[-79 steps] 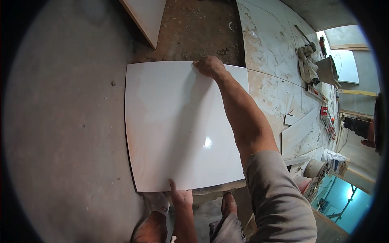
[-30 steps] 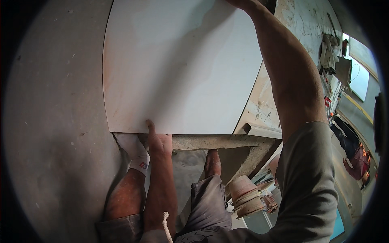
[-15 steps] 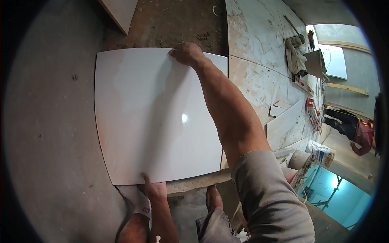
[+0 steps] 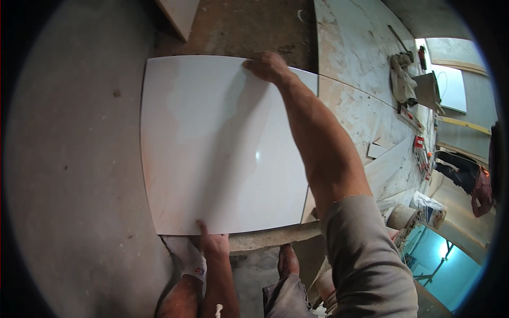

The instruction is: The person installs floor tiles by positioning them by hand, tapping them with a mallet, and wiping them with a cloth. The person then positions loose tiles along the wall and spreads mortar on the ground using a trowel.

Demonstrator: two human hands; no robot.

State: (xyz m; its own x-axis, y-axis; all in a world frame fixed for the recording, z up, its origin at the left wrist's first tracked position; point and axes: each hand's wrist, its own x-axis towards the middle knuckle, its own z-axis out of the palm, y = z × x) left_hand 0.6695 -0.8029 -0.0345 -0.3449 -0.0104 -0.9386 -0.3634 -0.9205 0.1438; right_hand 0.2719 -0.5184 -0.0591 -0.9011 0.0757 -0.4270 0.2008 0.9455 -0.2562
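Observation:
A large, glossy white tile (image 4: pixel 228 143) lies in front of me, its left edge along the grey wall and its right edge along the laid floor tiles. My right hand (image 4: pixel 268 67) reaches across and grips its far edge, the thumb on the upper face and the fingers partly hidden behind the rim. At the near edge my left hand (image 4: pixel 214 245) holds on, thumb on top and the other fingers out of sight under the tile. Close to the left hand is my foot in a grey sock (image 4: pixel 185 252).
Rough brown bedding (image 4: pixel 244 26) and another upright panel (image 4: pixel 180 16) lie beyond. Marbled floor tiles (image 4: pixel 350 47) stretch right, bearing a tile offcut (image 4: pixel 389 161), a red tool (image 4: pixel 420 153), a cloth (image 4: pixel 401 79) and a bucket (image 4: pixel 401 216). A person (image 4: pixel 472 177) is farther right.
The whole view has shifted, so the scene sits farther right in the picture. Both hands keep their grip on the tile, which shows little movement against its surroundings.

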